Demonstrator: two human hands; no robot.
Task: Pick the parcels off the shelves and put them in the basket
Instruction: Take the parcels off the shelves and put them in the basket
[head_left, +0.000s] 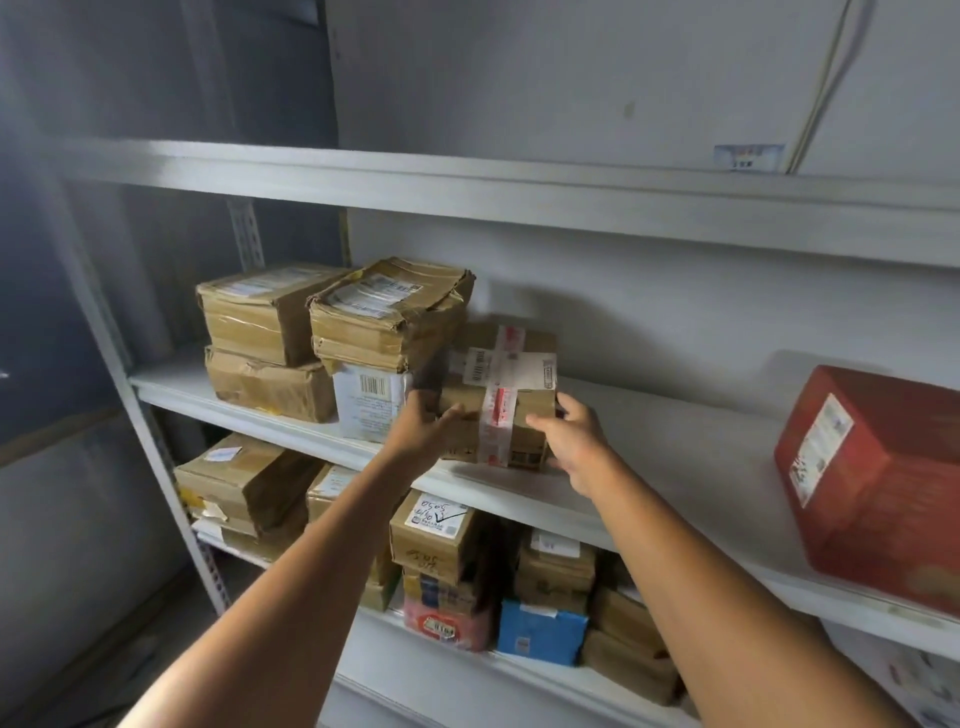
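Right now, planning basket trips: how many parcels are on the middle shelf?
6: upper brown box on lower brown box, far left; crumpled box on white box; taped box between left hand and right hand; red box, right. Others may be hidden.

Dim cool light, L side dark, soft shadows behind parcels (387, 312), slight blur, edges bent

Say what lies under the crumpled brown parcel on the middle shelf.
A white barcoded parcel; the left hand, gripping the taped parcel, covers its right edge.
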